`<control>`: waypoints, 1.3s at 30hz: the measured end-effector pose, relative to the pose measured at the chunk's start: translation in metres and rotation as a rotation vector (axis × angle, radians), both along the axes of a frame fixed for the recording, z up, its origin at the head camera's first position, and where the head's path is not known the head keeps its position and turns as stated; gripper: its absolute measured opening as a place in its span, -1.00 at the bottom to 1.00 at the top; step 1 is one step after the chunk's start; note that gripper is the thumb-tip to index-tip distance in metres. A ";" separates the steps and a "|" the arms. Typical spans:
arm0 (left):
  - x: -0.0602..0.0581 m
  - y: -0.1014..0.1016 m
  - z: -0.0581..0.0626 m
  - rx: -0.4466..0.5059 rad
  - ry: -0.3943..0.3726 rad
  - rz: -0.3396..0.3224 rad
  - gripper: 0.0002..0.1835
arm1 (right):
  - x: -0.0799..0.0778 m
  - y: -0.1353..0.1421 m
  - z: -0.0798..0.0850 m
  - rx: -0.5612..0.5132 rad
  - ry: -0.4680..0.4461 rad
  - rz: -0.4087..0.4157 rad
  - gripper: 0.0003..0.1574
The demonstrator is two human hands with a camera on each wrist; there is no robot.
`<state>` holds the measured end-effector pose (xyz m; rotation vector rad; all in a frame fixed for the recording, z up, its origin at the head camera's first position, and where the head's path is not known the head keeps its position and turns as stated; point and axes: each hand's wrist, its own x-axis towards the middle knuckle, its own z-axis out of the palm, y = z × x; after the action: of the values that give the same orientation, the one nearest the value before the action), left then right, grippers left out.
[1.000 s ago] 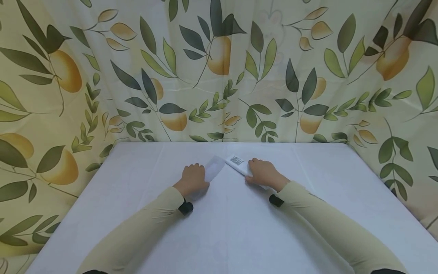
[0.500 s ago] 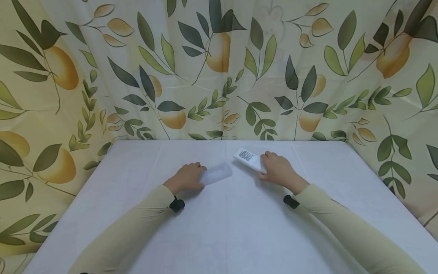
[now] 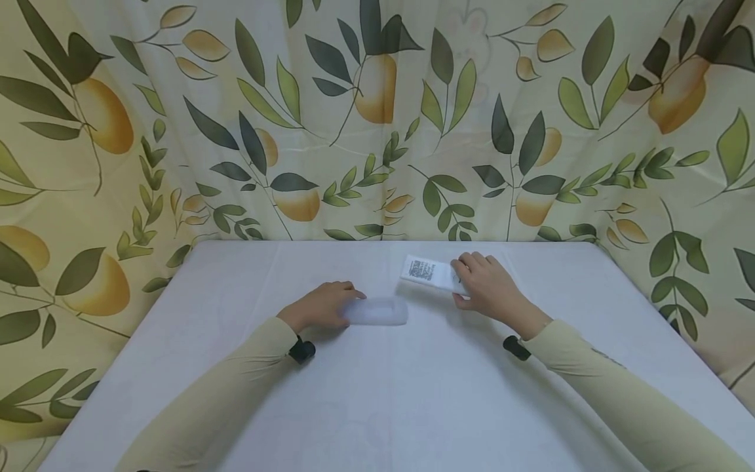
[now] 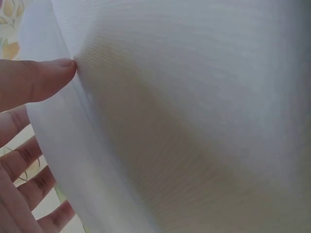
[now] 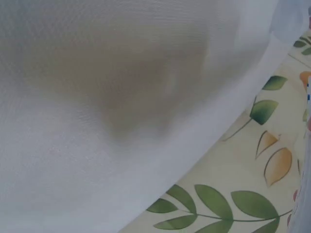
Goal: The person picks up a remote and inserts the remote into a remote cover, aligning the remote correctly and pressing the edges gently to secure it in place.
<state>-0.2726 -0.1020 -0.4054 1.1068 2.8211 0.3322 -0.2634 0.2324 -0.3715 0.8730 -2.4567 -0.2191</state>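
In the head view, my left hand point(image 3: 321, 307) grips one end of a long, shallow, translucent plastic tray point(image 3: 383, 312), which lies sideways low over the white tabletop. In the left wrist view, the thumb point(image 4: 53, 73) is stretched out and the other fingers point(image 4: 22, 158) are spread below it. On the right, my right hand point(image 3: 488, 285) holds a slim white box point(image 3: 433, 274) between thumb and fingers. A black-printed square code shows on the box's upper face, and its free end points left, tilted up off the table. The right wrist view barely catches the hand at its right border.
A white cloth point(image 3: 377, 393) covers the table under both hands. Behind and around it hangs a curtain point(image 3: 354, 164) printed with leaves and orange fruit. Black wrist cameras point(image 3: 302, 351) sit below both cuffs.
The tray and the box, close together a second ago, are now further apart. The tray has swung from slanted to level, and the right hand has drawn the box right and tilted it up.
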 end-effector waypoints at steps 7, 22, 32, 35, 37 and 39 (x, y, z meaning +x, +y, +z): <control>0.000 0.001 0.002 -0.026 -0.034 0.006 -0.41 | 0.006 -0.008 0.007 -0.032 0.036 0.088 -0.27; -0.011 0.010 0.003 -0.046 0.019 0.073 -0.62 | 0.019 -0.024 0.004 0.037 0.019 0.162 -0.25; -0.015 0.025 0.005 0.022 0.179 0.091 -0.82 | 0.024 -0.032 -0.003 0.061 0.023 0.192 -0.24; -0.015 0.030 0.005 0.010 0.209 0.106 -0.85 | 0.025 -0.034 -0.006 0.071 0.021 0.187 -0.23; -0.014 0.034 0.007 0.003 0.210 0.123 -0.86 | 0.025 -0.036 -0.007 0.077 0.027 0.186 -0.23; -0.014 0.036 0.007 -0.007 0.211 0.139 -0.86 | 0.025 -0.037 -0.008 0.079 0.036 0.192 -0.23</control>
<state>-0.2863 -0.0658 -0.3979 1.0018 3.0900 0.2278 -0.2382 0.1954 -0.3791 1.1215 -2.3264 -0.2613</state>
